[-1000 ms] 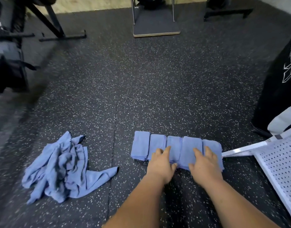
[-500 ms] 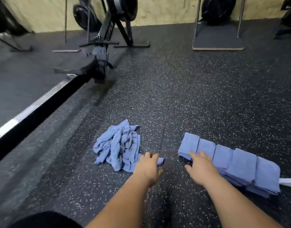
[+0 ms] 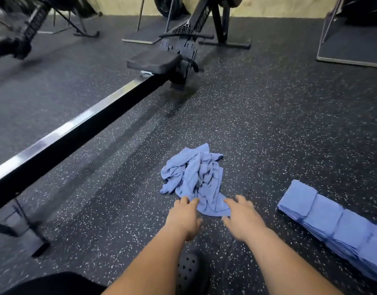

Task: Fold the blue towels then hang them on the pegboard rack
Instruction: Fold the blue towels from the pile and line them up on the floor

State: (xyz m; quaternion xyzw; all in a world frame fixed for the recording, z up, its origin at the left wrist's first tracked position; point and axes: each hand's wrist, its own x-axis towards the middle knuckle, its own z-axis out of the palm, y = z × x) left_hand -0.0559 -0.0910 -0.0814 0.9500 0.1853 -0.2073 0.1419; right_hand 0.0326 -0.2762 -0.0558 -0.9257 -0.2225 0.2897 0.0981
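A crumpled heap of unfolded blue towels point(image 3: 195, 176) lies on the speckled rubber floor straight ahead. My left hand point(image 3: 184, 216) reaches its near left edge with relaxed fingers touching the cloth. My right hand point(image 3: 243, 218) is at the heap's near right corner, fingers spread, holding nothing. A row of several folded blue towels point(image 3: 332, 220) lies side by side at the lower right, away from both hands. The pegboard rack is out of view.
A rowing machine's long rail point(image 3: 72, 133) runs diagonally across the left, its black seat point(image 3: 154, 61) beyond the heap. Gym stands and a platform point(image 3: 351, 45) line the far wall. A black perforated shoe point(image 3: 188, 271) is below my arms.
My view has swung left from the folded row to the crumpled heap. Both hands left the folded towels and moved onto the heap's near edge. The white pegboard has gone out of view.
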